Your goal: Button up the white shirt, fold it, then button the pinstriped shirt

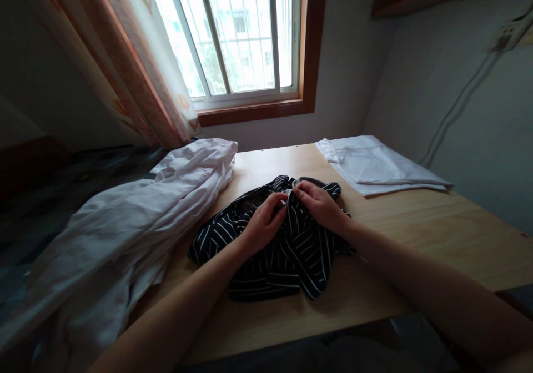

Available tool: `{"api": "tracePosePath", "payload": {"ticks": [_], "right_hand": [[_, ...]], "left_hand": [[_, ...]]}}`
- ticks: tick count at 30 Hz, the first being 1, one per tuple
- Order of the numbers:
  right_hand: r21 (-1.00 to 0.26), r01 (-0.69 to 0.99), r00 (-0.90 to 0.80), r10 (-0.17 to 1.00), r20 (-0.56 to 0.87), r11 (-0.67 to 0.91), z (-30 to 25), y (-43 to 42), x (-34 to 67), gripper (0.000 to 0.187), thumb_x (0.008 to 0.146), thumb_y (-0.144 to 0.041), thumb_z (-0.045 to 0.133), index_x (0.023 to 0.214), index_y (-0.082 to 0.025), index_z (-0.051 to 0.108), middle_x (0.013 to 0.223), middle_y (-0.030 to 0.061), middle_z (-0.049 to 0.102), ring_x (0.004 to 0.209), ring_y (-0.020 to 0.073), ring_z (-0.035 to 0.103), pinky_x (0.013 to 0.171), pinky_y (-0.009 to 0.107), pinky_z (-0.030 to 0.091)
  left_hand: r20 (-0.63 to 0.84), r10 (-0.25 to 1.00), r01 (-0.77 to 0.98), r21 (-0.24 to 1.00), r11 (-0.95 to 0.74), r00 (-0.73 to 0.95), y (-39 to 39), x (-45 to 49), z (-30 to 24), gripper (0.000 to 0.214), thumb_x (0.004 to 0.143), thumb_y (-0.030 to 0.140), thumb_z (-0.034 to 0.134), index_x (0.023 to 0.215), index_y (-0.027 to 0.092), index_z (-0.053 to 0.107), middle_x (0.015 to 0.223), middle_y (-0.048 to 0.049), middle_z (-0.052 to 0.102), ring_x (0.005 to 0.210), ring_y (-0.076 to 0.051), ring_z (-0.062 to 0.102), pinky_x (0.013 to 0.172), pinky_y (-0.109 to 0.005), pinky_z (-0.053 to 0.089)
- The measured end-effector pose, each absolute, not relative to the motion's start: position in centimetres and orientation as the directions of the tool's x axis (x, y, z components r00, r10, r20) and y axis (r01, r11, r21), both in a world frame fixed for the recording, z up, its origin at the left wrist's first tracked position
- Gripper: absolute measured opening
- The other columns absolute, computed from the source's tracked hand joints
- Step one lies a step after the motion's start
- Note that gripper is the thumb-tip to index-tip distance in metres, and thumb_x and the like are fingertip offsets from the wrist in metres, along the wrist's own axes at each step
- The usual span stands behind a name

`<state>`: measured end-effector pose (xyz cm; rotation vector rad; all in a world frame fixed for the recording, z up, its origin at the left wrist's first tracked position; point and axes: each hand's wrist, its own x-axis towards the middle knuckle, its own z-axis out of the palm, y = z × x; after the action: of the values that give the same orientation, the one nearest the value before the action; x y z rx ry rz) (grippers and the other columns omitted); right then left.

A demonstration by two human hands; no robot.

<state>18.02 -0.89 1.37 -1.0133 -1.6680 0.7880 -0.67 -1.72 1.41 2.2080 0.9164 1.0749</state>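
Note:
A crumpled black garment with thin white stripes (287, 262) lies in the middle of the wooden table (416, 234). Both my hands rest on its far part, close together. My left hand (263, 223) pinches a fold of the striped cloth with its fingers closed. My right hand (320, 204) is closed on the cloth right beside it, near what looks like the collar. The fingertips of the two hands almost touch.
A heap of loose white cloth (137, 217) spills over the table's left edge. A folded white garment (375, 165) lies at the far right of the table. Behind are a window (237, 34), a curtain (137, 67), and a cable (458, 106) on the right wall.

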Motion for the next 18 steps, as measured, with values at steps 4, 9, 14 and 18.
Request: {"api": "tracePosePath", "payload": {"ticks": [4, 9, 14, 18], "right_hand": [[-0.861, 0.262, -0.16, 0.899, 0.407, 0.436, 1.16, -0.6, 18.09, 0.025, 0.092, -0.043, 0.049, 0.082, -0.022, 0.057, 0.077, 0.0006, 0.06, 0.074, 0.0169, 0.054, 0.073, 0.033, 0.042], [-0.832, 0.3, -0.217, 0.883, 0.417, 0.467, 1.18, -0.42, 18.3, 0.024, 0.092, -0.043, 0.05, 0.084, -0.022, 0.058, 0.079, 0.0014, 0.062, 0.076, 0.0171, 0.056, 0.074, 0.032, 0.044], [-0.77, 0.355, -0.259, 0.847, 0.464, 0.53, 1.41, -0.76, 18.32, 0.02, 0.092, -0.039, 0.051, 0.087, -0.021, 0.06, 0.084, 0.0026, 0.064, 0.08, 0.0175, 0.059, 0.076, 0.033, 0.044], [-0.758, 0.376, -0.267, 0.846, 0.462, 0.533, 1.42, -0.84, 18.27, 0.019, 0.092, -0.037, 0.051, 0.086, -0.021, 0.06, 0.085, 0.0031, 0.065, 0.079, 0.0175, 0.059, 0.077, 0.032, 0.044]], "left_hand": [[0.488, 0.769, 0.379, 0.676, -0.632, 0.413, -1.65, -0.48, 1.17, 0.021, 0.089, 0.018, 0.048, 0.108, 0.021, 0.057, 0.094, -0.0024, 0.067, 0.081, -0.014, 0.06, 0.076, -0.026, 0.049], [0.497, 0.804, 0.368, 0.717, -0.592, 0.326, -1.39, -0.28, 0.73, 0.014, 0.089, 0.02, 0.05, 0.102, 0.02, 0.056, 0.086, -0.0001, 0.065, 0.076, -0.013, 0.059, 0.072, -0.025, 0.047], [0.477, 0.833, 0.309, 0.777, -0.548, 0.279, -1.18, -0.26, 0.87, 0.008, 0.086, 0.023, 0.055, 0.093, 0.019, 0.059, 0.078, 0.002, 0.062, 0.07, -0.012, 0.055, 0.064, -0.022, 0.044], [0.464, 0.841, 0.274, 0.801, -0.532, 0.278, -1.21, -0.2, 1.13, 0.008, 0.085, 0.025, 0.057, 0.089, 0.019, 0.06, 0.08, 0.0007, 0.063, 0.074, -0.013, 0.056, 0.069, -0.024, 0.046]]}}
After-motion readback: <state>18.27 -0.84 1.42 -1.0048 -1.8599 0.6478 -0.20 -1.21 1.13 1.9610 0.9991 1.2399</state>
